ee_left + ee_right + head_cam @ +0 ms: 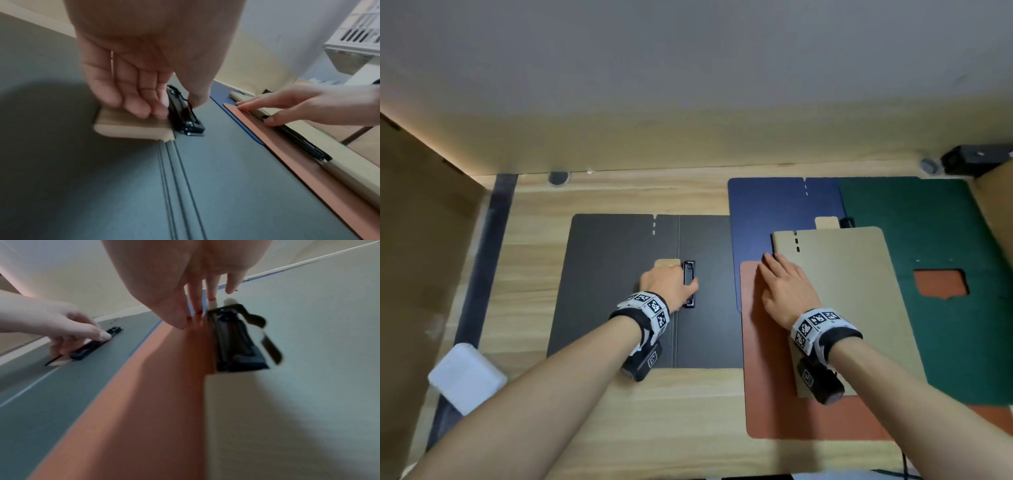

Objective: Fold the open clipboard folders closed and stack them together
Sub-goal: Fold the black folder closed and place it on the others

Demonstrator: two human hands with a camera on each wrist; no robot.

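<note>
A black folder (602, 291) lies open and flat at the table's centre. My left hand (671, 277) is on its spine: the thumb presses the black clip (185, 116) while the curled fingers (139, 107) hold the tan tab (131, 125) beside it. To the right, a tan folder (852, 291) lies closed on an orange folder (767, 394). An open blue folder (774, 212) and an open green folder (928, 222) are also in this pile. My right hand (770, 267) rests flat with straight fingers on the tan folder's left edge, next to its clip (236, 340), fingertips touching the orange cover (154, 394).
A white block (465, 377) sits at the table's left edge beside a cardboard panel (421, 240). A black device (976, 159) and more cardboard (996, 205) are at the back right. Bare wood (619, 428) shows in front of the folders.
</note>
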